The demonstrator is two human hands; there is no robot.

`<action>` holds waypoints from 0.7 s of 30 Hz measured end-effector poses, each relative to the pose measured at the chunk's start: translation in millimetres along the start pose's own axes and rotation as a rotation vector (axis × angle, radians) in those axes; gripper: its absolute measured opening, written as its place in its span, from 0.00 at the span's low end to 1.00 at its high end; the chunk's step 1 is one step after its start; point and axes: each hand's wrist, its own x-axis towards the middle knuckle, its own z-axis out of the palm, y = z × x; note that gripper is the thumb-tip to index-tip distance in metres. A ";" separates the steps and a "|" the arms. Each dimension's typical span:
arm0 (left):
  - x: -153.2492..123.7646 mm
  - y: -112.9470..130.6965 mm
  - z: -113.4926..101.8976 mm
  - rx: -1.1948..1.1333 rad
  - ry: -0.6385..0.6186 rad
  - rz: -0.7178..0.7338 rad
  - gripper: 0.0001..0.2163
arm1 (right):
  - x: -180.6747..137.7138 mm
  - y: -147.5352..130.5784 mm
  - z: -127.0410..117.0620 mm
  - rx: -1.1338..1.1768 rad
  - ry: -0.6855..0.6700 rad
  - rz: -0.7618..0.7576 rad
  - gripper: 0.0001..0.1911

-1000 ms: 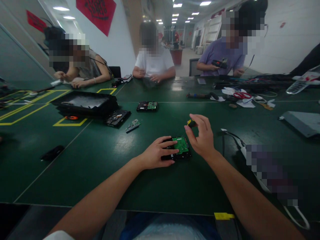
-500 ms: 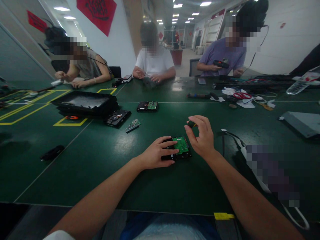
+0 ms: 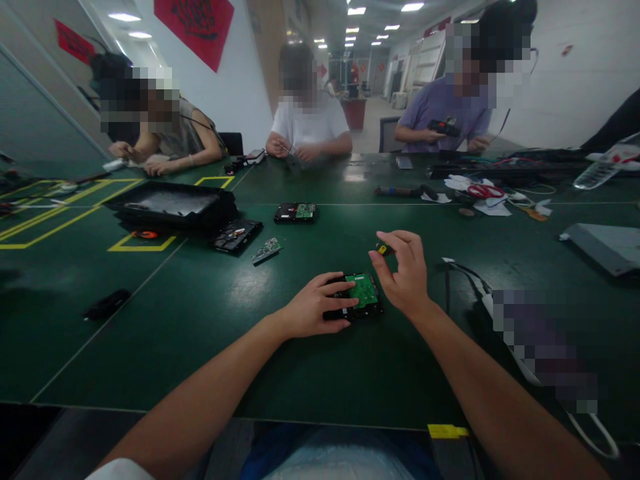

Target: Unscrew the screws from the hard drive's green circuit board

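Observation:
A hard drive [image 3: 364,292] lies on the green table with its green circuit board facing up. My left hand [image 3: 320,303] holds it from the left, fingers spread across the top and thumb along the near edge. Just beyond the drive's right end, my right hand [image 3: 403,270] is closed in a pinch on a small dark-and-yellow handle, seemingly a screwdriver [image 3: 383,249]. Its shaft is hidden, so I cannot tell whether the tip touches the drive.
A second hard drive [image 3: 295,213] and a loose circuit board [image 3: 267,251] lie farther off. At left are a black tray [image 3: 173,203], a black drive case [image 3: 237,236] and a black object [image 3: 107,305]. A white-edged device with a cable [image 3: 515,347] lies right. Three people sit opposite.
The handle in my right hand has turned, so that its yellow part now faces up. My left hand and the hard drive have stayed in place.

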 end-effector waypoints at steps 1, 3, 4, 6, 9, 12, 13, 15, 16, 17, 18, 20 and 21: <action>-0.1 -0.1 0.1 0.000 0.000 -0.002 0.24 | 0.1 -0.4 -0.1 -0.025 0.017 -0.005 0.22; -0.2 0.2 -0.1 0.001 0.000 -0.005 0.24 | 0.3 -1.1 -0.7 -0.033 0.015 -0.008 0.23; -0.2 0.6 -0.4 0.001 -0.001 -0.004 0.24 | 0.4 -1.4 -1.1 -0.017 -0.001 -0.007 0.24; -0.2 1.4 -1.2 0.001 -0.002 -0.002 0.24 | 0.3 -1.5 -1.7 0.021 -0.036 -0.001 0.26; -0.1 1.7 -1.4 0.004 -0.004 -0.002 0.24 | -0.2 0.1 -1.6 0.039 -0.052 0.005 0.27; -0.4 0.3 -0.4 0.006 -0.008 -0.005 0.24 | -0.9 2.6 -0.1 -0.026 -0.013 -0.011 0.27; -0.6 -0.3 0.1 0.006 -0.010 -0.008 0.25 | -1.2 3.2 0.6 -0.047 0.000 -0.012 0.27; -0.9 -1.1 0.6 0.004 -0.012 -0.013 0.25 | -1.7 3.8 1.8 -0.062 0.004 -0.010 0.27; -0.8 -1.2 0.5 0.004 -0.013 -0.014 0.25 | -2.0 3.7 2.2 -0.053 -0.004 -0.006 0.27; -0.7 -1.0 0.3 0.004 -0.013 -0.014 0.25 | -2.1 3.4 2.4 -0.037 -0.015 -0.002 0.28; -0.5 -0.7 0.0 0.006 -0.014 -0.013 0.24 | -2.2 2.9 2.5 -0.017 -0.027 0.005 0.29; 0.0 0.4 -0.9 0.009 -0.018 -0.011 0.24 | -2.5 1.8 2.3 0.024 -0.049 0.026 0.30; 0.2 0.8 -1.1 0.009 -0.018 -0.012 0.24 | -2.6 1.3 2.2 0.042 -0.057 0.035 0.31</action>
